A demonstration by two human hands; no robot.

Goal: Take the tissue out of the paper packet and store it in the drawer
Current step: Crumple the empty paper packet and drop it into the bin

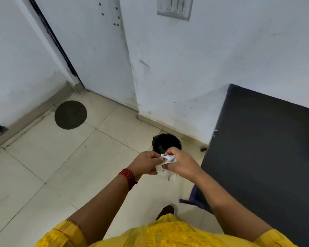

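Observation:
A crumpled white paper packet [168, 160] sits between both hands, held above the floor just in front of a black bin. My left hand [146, 164], with a red thread band on the wrist, pinches its left side. My right hand [181, 162] is closed around its right side. A loose white piece [169, 174] hangs below the hands; I cannot tell whether it is tissue or torn packet. No drawer is in view.
A round black waste bin [166, 142] stands on the tiled floor by the wall. A dark table top [266, 148] fills the right side. A round dark mat [70, 114] lies near a white door [100, 50]. My foot [165, 211] shows below.

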